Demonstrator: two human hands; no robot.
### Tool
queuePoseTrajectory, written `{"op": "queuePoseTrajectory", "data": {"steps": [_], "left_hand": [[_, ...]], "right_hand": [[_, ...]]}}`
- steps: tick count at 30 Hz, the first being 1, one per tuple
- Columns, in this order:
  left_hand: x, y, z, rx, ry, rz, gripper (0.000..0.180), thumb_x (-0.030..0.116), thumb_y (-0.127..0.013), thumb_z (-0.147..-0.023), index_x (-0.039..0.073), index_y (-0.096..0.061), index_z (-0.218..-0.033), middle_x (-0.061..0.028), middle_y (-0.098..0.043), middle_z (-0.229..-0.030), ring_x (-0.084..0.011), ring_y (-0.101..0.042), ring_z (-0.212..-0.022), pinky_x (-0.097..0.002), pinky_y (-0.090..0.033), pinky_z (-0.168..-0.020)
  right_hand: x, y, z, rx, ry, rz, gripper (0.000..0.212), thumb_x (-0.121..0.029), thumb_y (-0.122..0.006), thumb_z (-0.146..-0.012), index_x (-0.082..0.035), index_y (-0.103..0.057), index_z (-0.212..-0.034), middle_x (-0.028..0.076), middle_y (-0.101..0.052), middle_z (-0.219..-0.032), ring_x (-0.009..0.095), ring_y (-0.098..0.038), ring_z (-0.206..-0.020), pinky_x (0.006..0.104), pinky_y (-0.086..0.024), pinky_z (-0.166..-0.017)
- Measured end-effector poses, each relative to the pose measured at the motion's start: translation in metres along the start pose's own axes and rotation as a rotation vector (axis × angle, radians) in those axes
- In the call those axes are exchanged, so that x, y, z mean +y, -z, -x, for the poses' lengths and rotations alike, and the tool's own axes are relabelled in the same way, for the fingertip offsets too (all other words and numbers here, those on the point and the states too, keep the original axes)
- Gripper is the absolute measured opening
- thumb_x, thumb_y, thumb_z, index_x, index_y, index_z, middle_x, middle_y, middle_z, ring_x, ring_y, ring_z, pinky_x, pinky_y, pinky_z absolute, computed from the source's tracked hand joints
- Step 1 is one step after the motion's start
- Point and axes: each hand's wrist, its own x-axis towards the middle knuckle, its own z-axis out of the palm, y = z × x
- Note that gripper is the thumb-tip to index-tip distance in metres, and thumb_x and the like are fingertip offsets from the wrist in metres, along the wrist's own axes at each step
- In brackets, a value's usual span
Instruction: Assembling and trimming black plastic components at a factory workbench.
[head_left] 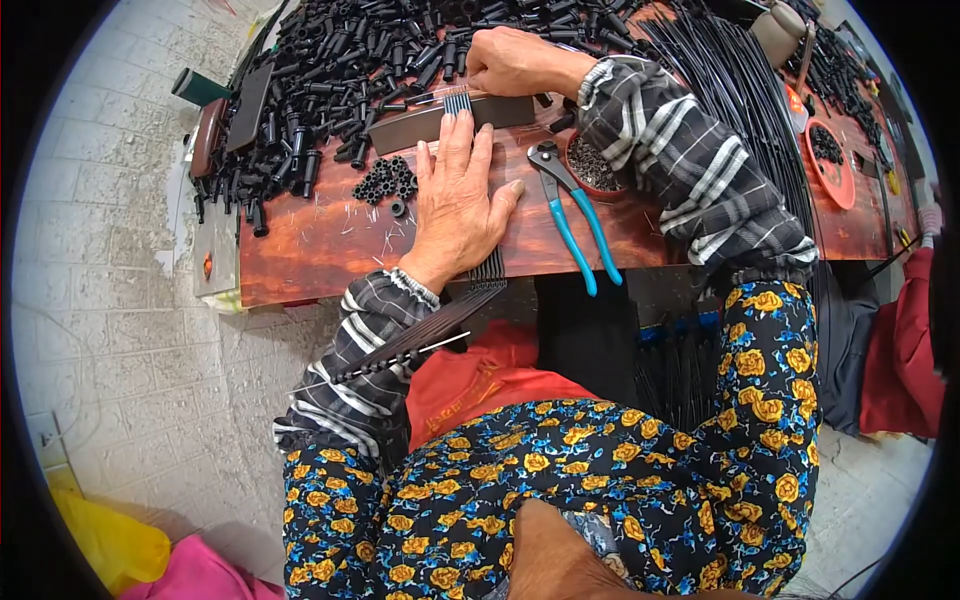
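Observation:
My left hand (457, 195) lies flat with fingers stretched out over a row of thin black rods (488, 268). Those rods run over the table's near edge and slant down across my left sleeve. Just past my fingertips, the row of rods crosses a dark flat bar (410, 130). My right hand (520, 62) is closed beyond the bar, near the far ends of the row; anything in its fingers is hidden. Pliers with teal handles (575, 225) rest to the right of my left hand. Small black rings (385, 180) are heaped to its left.
Black tubular plastic parts (340, 70) cover the far part of the reddish table (300, 260). A bowl of small metal bits (592, 165) sits beside my right sleeve. Long black rods (735, 90) are bundled at right, near an orange dish (832, 180). Another person's red sleeve (905, 340) shows far right.

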Motion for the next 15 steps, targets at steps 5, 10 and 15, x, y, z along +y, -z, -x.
{"op": "queuePoseTrajectory", "data": {"steps": [5, 10, 15], "left_hand": [[0.001, 0.000, 0.000, 0.002, -0.002, 0.002, 0.067, 0.034, -0.061, -0.084, -0.004, -0.041, -0.135, -0.0246, -0.026, -0.148, -0.0396, -0.019, -0.141, -0.0570, -0.012, -0.111], [0.004, 0.001, -0.002, 0.012, -0.019, 0.000, 0.066, 0.034, -0.062, -0.084, -0.004, -0.041, -0.134, -0.0245, -0.026, -0.147, -0.0399, -0.019, -0.140, -0.0573, -0.013, -0.111], [-0.005, -0.002, 0.004, 0.015, -0.002, 0.010, 0.067, 0.033, -0.062, -0.084, -0.004, -0.039, -0.135, -0.0251, -0.026, -0.147, -0.0400, -0.020, -0.140, -0.0576, -0.014, -0.111]], "right_hand": [[0.002, 0.010, 0.005, -0.039, 0.000, 0.021, 0.018, -0.018, -0.063, -0.073, -0.001, -0.070, -0.075, 0.019, -0.063, -0.068, 0.035, -0.063, -0.067, 0.0408, -0.050, -0.062], [-0.004, 0.022, 0.021, 0.025, -0.042, 0.008, 0.021, -0.021, -0.065, -0.074, -0.003, -0.071, -0.083, 0.016, -0.064, -0.067, 0.032, -0.064, -0.066, 0.0393, -0.050, -0.062], [-0.062, 0.063, 0.060, -0.432, 0.246, -0.527, 0.041, -0.022, -0.078, -0.069, -0.001, -0.069, -0.103, 0.009, -0.066, -0.076, 0.016, -0.061, -0.065, 0.0304, -0.048, -0.059]]}}
